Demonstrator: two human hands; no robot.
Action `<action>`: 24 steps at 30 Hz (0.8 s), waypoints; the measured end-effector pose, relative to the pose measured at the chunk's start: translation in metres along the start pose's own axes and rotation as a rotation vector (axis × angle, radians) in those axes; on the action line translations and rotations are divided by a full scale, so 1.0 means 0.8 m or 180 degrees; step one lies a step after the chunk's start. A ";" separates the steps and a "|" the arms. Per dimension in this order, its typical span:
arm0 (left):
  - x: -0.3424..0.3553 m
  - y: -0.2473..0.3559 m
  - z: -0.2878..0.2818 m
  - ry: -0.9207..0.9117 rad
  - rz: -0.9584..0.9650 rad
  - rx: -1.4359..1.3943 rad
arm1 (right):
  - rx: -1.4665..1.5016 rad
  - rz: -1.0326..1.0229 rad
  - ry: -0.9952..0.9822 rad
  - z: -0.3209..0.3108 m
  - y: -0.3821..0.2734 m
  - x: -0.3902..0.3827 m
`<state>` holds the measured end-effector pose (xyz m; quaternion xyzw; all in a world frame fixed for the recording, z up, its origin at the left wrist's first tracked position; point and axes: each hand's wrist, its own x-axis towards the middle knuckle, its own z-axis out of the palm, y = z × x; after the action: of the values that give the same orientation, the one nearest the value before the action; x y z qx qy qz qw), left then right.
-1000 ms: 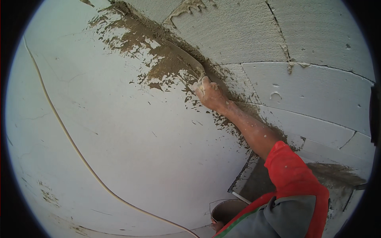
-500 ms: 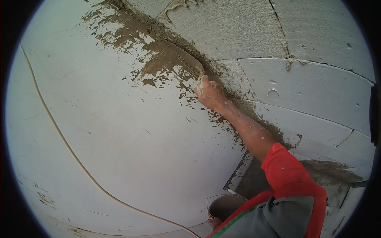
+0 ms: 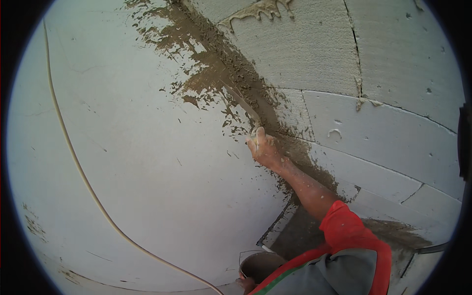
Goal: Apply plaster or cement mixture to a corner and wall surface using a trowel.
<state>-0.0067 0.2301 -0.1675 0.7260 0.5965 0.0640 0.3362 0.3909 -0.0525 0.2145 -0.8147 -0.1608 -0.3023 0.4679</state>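
My right hand (image 3: pixel 266 150) is closed round the handle of a trowel, the arm stretched out ahead. The thin trowel blade (image 3: pixel 244 104) lies at a slant against the smooth white surface, along its corner with the block wall. Wet brown-grey mortar (image 3: pixel 209 73) is spread in a ragged band along that corner, thin and patchy on the white side. At the lower edge my left hand (image 3: pixel 247 283), partly cut off, grips the rim of a dark bucket (image 3: pixel 262 264) close to my body. The bucket's contents cannot be made out.
A wall of large pale blocks (image 3: pixel 378 132) rises on the right, with dried mortar drips (image 3: pixel 260 10) near its top. A beige cable (image 3: pixel 73 155) curves down across the white surface (image 3: pixel 142 147) at left. A dark recess (image 3: pixel 300 231) sits below my right forearm.
My right hand has drawn the trowel along the corner toward me, off the patchy mortar. The whole view has shifted; the left hand keeps its hold on the bucket.
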 end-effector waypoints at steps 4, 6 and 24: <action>-0.002 0.006 -0.002 -0.0114 0.0045 -0.0449 | -0.0166 0.0097 0.0268 0.005 -0.002 0.045; -0.001 0.005 0.003 -0.0230 0.0047 -0.0737 | -0.0134 0.0330 0.0307 -0.004 -0.016 0.067; -0.017 0.034 0.007 -0.0024 -0.0089 -0.0979 | 0.0116 0.0233 0.0773 -0.043 -0.078 0.088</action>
<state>0.0150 0.2136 -0.1522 0.6578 0.5885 0.1472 0.4465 0.3992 -0.0518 0.3144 -0.7688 -0.0786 -0.3785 0.5094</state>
